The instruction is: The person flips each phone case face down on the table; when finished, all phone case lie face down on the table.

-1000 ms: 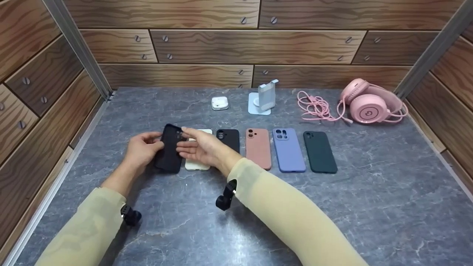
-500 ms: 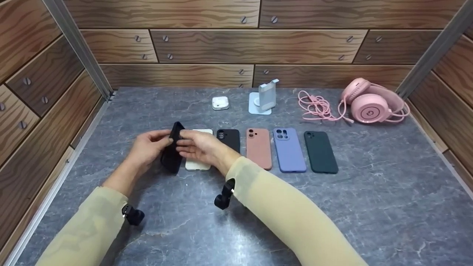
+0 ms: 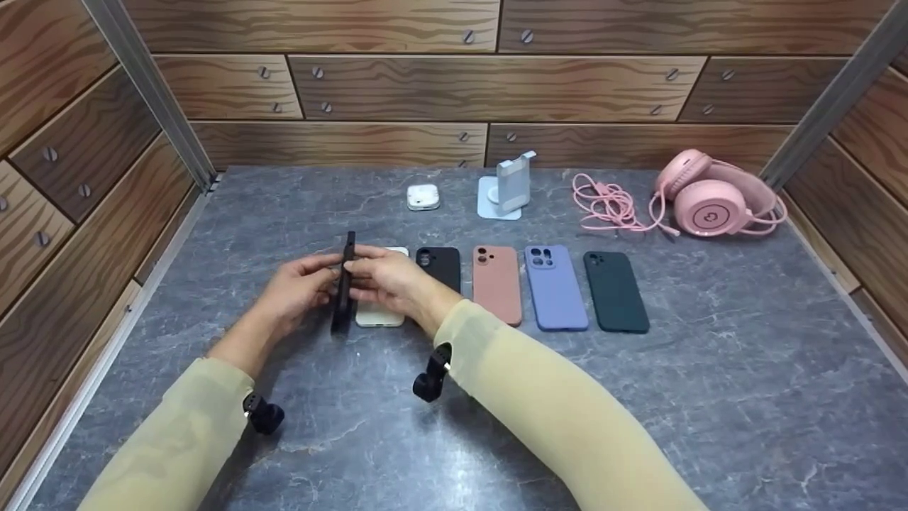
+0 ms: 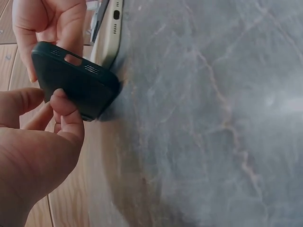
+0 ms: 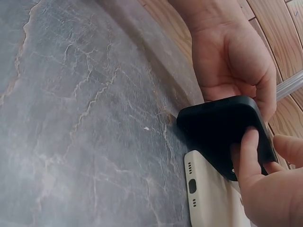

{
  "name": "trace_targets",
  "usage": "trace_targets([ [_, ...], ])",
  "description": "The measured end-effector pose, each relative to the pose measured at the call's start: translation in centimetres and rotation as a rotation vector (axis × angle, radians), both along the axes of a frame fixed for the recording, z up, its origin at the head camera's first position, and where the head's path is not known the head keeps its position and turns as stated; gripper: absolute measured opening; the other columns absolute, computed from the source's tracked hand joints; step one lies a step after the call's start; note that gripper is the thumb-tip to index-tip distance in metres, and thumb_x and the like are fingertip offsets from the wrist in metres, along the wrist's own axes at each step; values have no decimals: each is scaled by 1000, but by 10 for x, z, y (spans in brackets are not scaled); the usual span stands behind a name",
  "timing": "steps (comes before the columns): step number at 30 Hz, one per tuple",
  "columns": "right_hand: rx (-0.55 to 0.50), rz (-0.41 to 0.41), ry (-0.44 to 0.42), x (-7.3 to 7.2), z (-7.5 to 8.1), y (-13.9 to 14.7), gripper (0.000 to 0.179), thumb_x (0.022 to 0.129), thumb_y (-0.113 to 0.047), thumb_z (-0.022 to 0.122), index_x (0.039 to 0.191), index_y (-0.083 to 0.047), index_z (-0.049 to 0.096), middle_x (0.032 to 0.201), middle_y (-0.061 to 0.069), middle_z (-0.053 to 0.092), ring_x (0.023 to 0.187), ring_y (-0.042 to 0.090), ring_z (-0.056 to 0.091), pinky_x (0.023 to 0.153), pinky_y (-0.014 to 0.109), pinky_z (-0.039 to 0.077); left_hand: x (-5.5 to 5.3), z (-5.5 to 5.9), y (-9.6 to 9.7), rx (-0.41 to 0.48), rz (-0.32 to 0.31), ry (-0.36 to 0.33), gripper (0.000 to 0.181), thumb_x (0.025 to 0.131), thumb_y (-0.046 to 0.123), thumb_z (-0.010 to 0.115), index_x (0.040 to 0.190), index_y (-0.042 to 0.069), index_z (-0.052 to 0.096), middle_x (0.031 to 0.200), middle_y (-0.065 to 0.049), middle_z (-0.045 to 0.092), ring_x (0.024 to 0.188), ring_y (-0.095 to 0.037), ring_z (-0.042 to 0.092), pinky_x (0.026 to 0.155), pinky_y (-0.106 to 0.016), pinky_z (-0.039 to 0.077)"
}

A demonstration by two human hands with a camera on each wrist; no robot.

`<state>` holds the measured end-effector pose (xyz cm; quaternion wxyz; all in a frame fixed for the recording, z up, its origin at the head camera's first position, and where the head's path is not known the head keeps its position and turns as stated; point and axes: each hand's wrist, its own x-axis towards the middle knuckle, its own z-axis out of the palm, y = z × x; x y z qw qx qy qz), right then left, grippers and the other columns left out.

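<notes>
A dark phone case (image 3: 344, 301) stands on edge, its narrow side toward the head camera. My left hand (image 3: 294, 291) pinches it from the left between thumb and fingers. From the right, my right hand (image 3: 401, 280) holds the upper part of its edge, with fingertips inside the case in the right wrist view. Port cutouts show along the end of the dark case (image 4: 87, 87) in the left wrist view. Partly hidden under my right hand lies a cream phone case (image 3: 381, 317). Beside that is a black phone case (image 3: 441, 264), partly covered by my right wrist.
Pink (image 3: 496, 291), blue-purple (image 3: 557, 291) and dark green (image 3: 616, 292) phone cases continue the row rightward. Behind them are a small white case (image 3: 423, 198), a pale blue stand (image 3: 513, 186) and pink headphones (image 3: 709, 206) with a coiled cable (image 3: 611, 208).
The dark phone case has turned from showing its broad inner face to standing edge-on, and shifted slightly right. My left hand moved right with it; my right hand stayed nearly in place.
</notes>
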<state>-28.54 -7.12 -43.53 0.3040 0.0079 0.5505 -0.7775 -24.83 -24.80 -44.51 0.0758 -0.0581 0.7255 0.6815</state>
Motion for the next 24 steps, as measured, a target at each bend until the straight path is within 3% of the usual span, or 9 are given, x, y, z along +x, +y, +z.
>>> trace_targets([
  [11,7,-45,13,1,-1,0,51,102,5,63,151,0,55,121,21,74,102,26,73,75,29,63,-2,-6,0,-46,-9,-4,44,104,6,59,148,-2,59,89,2,70,80,-12,63,69,-22,52],
  [18,46,-56,33,2,1,1,47,101,6,63,148,-1,59,130,25,70,92,21,73,69,26,61,-1,-9,-2,-179,-22,7,45,104,12,61,148,3,61,91,1,73,79,-14,67,66,-26,48],
  [24,53,-67,26,2,0,2,51,101,6,63,151,-2,56,129,24,70,90,22,73,66,25,60,-2,-11,-2,-228,-13,1,46,106,19,64,149,2,59,107,-6,71,84,-16,67,68,-26,51],
])
